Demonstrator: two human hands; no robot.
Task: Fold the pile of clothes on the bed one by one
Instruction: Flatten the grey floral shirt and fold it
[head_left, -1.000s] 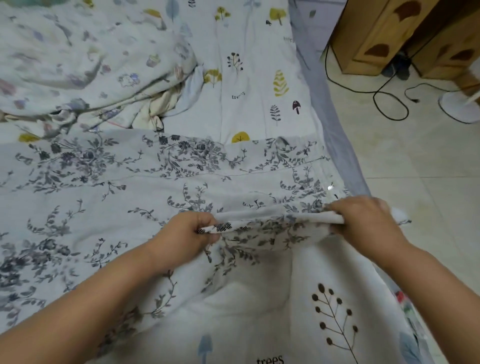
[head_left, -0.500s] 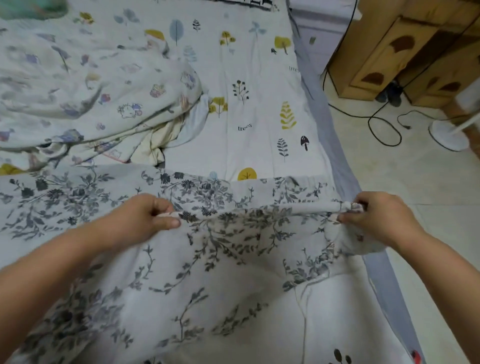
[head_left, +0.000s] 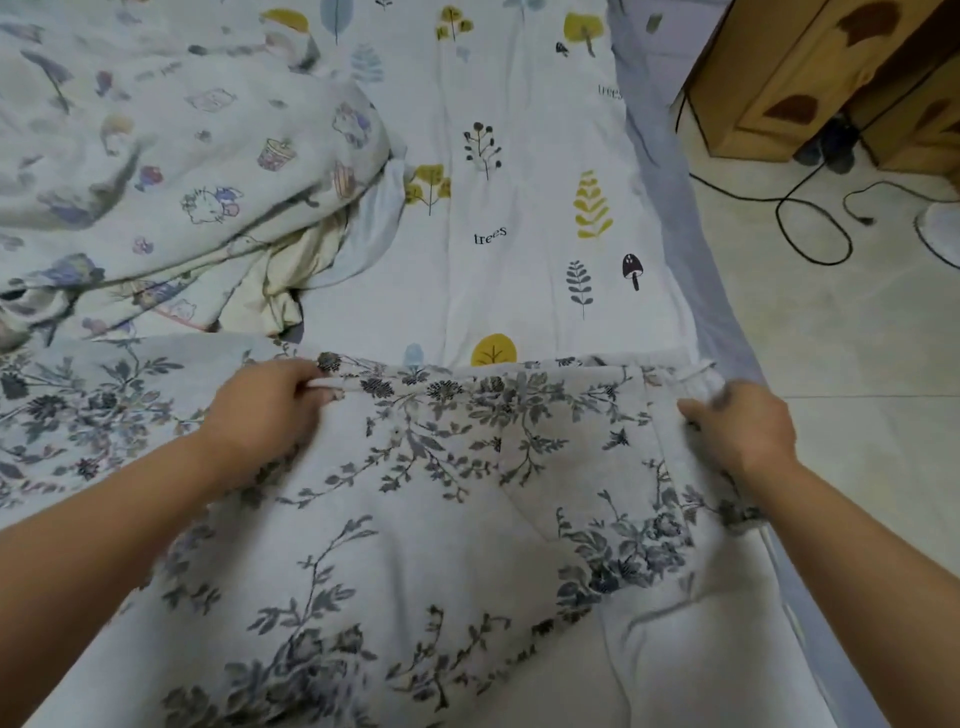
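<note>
Left hand (head_left: 270, 410) and right hand (head_left: 737, 431) pinch the grey-flowered white cotton garment (head_left: 441, 493) — far edge taut for a straight fold — nearside of the crumpled cartoon-print pile (head_left: 182, 171).

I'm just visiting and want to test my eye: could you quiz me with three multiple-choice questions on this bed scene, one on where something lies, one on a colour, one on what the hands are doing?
1. Where is the cabinet?
A. on the bed
B. on the floor, right of the bed
C. under the cloth

2. What colour is the cloth's flower print?
A. red
B. grey
C. yellow

3. What is the left hand doing?
A. pinching the cloth's edge
B. lying flat
C. holding a cable

Answers:
1 B: the cabinet stands on tiles beside the bed.
2 B: grey sprigs cover the cloth.
3 A: the left hand curls round the folded edge; the right hand is blurred.
</note>
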